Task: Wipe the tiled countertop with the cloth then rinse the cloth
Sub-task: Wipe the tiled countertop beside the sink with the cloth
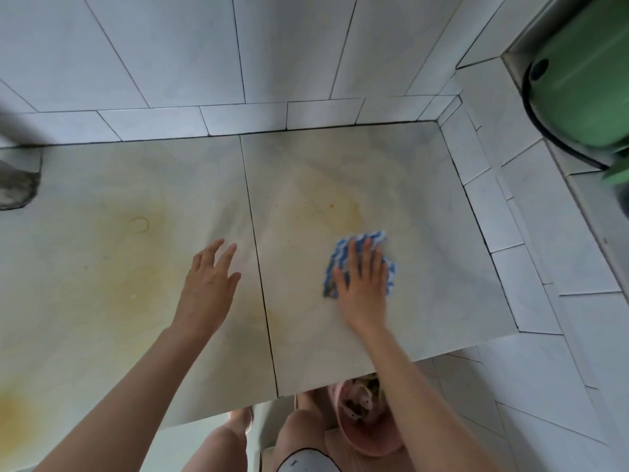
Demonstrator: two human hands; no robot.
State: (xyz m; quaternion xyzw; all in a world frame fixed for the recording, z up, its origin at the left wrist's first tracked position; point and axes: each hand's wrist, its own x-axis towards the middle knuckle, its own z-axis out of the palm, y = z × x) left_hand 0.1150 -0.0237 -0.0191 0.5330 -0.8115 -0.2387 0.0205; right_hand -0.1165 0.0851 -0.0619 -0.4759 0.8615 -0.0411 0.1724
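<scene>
The tiled countertop (136,267) is pale with yellowish stains and one dark grout line running front to back. A blue-and-white checked cloth (372,241) lies on its right tile. My right hand (362,284) presses flat on the cloth, fingers spread and pointing away from me, covering most of it. My left hand (209,284) hovers over or rests on the left tile near the grout line, fingers apart, holding nothing.
White tiled walls rise behind and to the right of the counter. A green tub (585,80) sits on a ledge at the upper right. A pink bucket (364,424) with scraps stands on the floor below the counter's front edge, beside my legs. A grey patch (17,185) marks the far left.
</scene>
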